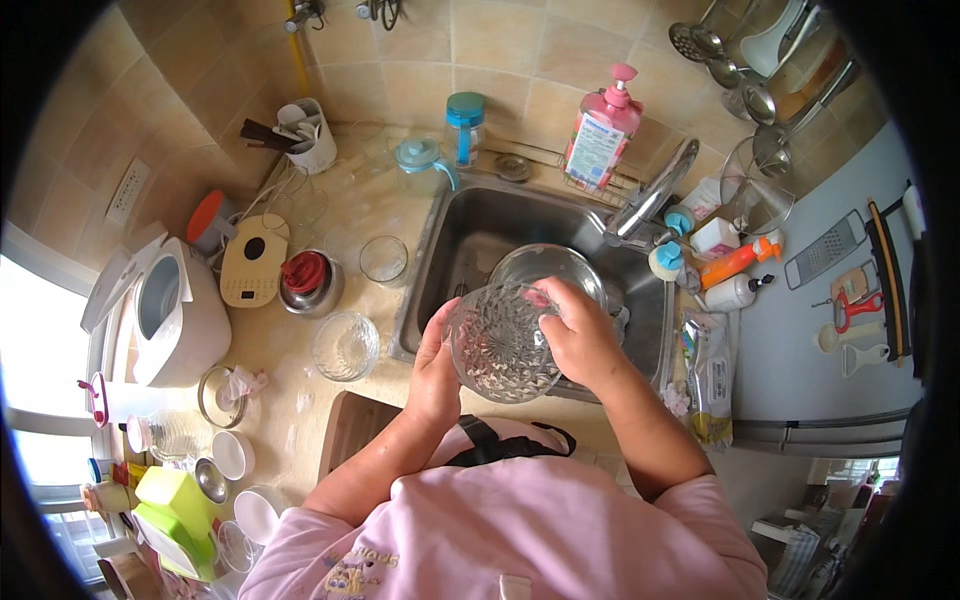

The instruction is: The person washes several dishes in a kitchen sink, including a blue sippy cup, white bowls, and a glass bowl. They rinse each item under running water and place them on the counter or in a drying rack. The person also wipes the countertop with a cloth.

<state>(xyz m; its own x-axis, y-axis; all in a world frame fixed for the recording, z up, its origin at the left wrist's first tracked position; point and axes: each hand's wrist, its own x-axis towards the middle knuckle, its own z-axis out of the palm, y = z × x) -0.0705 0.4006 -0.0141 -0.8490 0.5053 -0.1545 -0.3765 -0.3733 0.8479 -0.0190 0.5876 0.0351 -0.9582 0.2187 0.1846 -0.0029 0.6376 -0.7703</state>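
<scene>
A patterned clear glass bowl (504,345) is held between my two hands, over the near edge of the stainless steel sink (480,217). My left hand (435,367) grips its left rim, and my right hand (581,330) has the right rim with the thumb on the near side. Behind it, a large round clear bowl (551,259) sits in the sink, partly covered by the bowl and my right hand. Left of the sink, a second patterned glass bowl (345,346) and a small glass bowl (383,260) stand on the counter.
The faucet (652,191) reaches over the sink's right rear corner, beside a pink pump bottle (598,139). Several bottles (731,266) crowd the right side. On the left are a red-topped steel pot (309,281), a white rice cooker (187,315) and white bowls (234,455).
</scene>
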